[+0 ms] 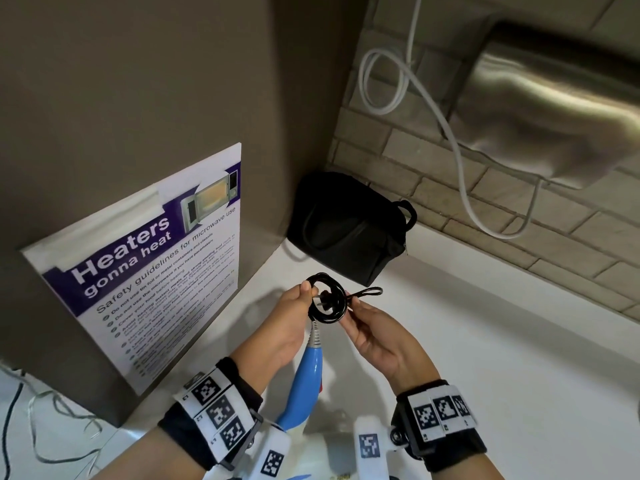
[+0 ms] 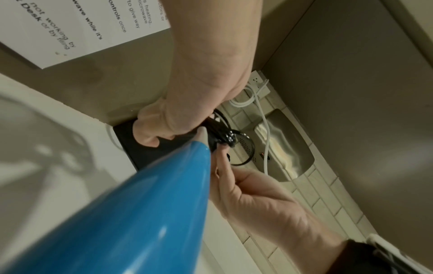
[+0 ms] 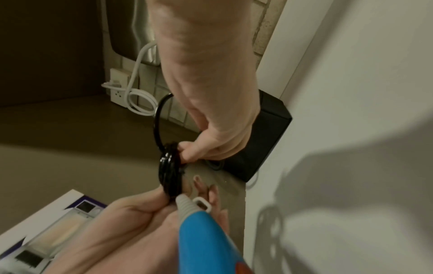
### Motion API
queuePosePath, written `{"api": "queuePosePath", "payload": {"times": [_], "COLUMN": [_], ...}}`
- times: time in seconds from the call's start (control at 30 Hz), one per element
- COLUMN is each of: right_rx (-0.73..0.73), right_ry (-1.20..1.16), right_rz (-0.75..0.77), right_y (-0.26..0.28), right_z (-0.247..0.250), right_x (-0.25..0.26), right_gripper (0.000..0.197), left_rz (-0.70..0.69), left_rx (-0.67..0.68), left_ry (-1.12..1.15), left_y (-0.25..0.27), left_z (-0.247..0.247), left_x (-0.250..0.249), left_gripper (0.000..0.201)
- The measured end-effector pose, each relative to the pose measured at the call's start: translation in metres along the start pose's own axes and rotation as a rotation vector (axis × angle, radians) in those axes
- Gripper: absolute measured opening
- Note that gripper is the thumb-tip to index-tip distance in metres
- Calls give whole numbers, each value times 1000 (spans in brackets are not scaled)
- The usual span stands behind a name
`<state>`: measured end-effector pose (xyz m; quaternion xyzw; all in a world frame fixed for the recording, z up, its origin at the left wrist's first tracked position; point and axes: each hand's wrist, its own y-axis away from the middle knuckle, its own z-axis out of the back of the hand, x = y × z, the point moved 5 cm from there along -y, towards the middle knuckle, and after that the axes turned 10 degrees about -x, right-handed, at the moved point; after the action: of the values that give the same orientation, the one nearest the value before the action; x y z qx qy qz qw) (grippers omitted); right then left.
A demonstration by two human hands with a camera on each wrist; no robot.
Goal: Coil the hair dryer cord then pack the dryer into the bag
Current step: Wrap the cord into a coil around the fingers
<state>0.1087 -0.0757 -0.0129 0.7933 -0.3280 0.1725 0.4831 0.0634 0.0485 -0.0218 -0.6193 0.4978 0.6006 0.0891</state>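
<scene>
The black hair dryer cord (image 1: 327, 303) is wound into a small coil above the white counter, its plug in the middle. My left hand (image 1: 306, 296) grips the coil's left side. On the right side my right hand (image 1: 348, 315) pinches the coil, from which a short loop of cord (image 1: 367, 292) sticks out. The dryer's blue handle (image 1: 308, 379) hangs below the coil between my wrists; its body is mostly hidden. In the right wrist view the coil (image 3: 169, 172) sits between both hands above the handle (image 3: 203, 237). The black bag (image 1: 349, 226) stands unzipped in the corner behind.
A microwave safety poster (image 1: 145, 271) hangs on the brown panel at left. A steel wall unit (image 1: 554, 109) and a white cable (image 1: 460, 161) hang over the tiled wall at right. White counter (image 1: 485, 341) stretches right. Thin wires (image 1: 52, 420) lie at lower left.
</scene>
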Motion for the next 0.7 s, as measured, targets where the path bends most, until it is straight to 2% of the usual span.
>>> {"api": "queuePosePath", "payload": {"times": [0.1, 0.2, 0.33, 0.43, 0.57, 0.63, 0.7], "right_rx": [16, 0, -23, 33, 142, 193, 210], "right_ry": [90, 183, 94, 129, 139, 131, 194], "right_rz": [8, -22, -75, -51, -64, -57, 30], "right_y": [4, 6, 12, 16, 27, 34, 37], "right_z": [-5, -6, -10, -13, -19, -23, -24], "right_x": [-4, -9, -13, -14, -11, -10, -9], "right_gripper": [22, 15, 13, 14, 27, 26, 22], "left_rz": [15, -34, -59, -82, -121, -82, -36], "left_rx": [13, 17, 54, 84, 66, 79, 112], "left_ry": [-28, -93, -182, -176, -159, -112, -36], "left_y": [-1, -1, 2, 6, 7, 8, 10], "left_z": [-1, -2, -3, -4, -4, -5, -6], "left_x": [4, 6, 5, 4, 0, 2, 2], "left_gripper": [27, 27, 28, 33, 37, 38, 38]}}
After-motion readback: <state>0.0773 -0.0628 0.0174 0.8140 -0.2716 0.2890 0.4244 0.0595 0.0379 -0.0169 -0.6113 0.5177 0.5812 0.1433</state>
